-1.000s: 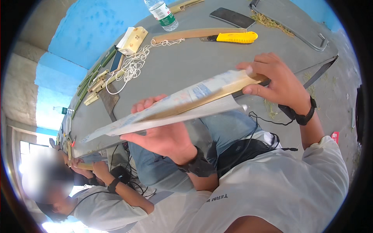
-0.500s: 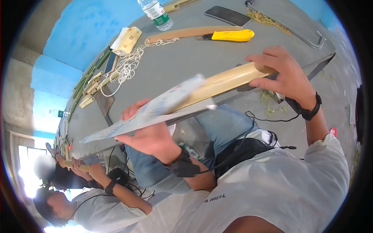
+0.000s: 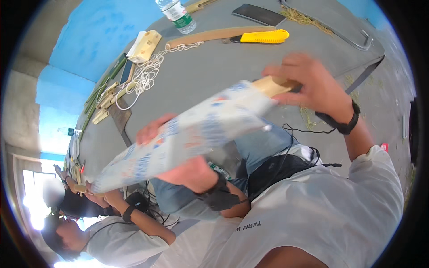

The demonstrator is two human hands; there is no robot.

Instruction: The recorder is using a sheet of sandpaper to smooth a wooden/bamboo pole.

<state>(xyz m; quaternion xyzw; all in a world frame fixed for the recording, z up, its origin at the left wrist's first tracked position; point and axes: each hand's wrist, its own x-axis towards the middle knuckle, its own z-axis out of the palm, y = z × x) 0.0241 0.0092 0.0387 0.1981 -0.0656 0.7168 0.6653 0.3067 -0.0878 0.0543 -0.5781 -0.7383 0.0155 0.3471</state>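
The left hand reaches under a white printed wrapper, palm below and fingers over its far edge, clamped on it. The right hand, bent inward and blurred, is closed between thumb and fingers on a split bamboo piece jutting from the wrapper's right end. Both things are held slantwise above the near edge of the grey bench; bare top separates the wrapper from the items beyond, and the bench corner lies past the right hand. Across the top sit tangled white cord, a tissue pack, a plastic bottle, a smartphone and a yellow utility knife. A blue-painted wall rises at left.
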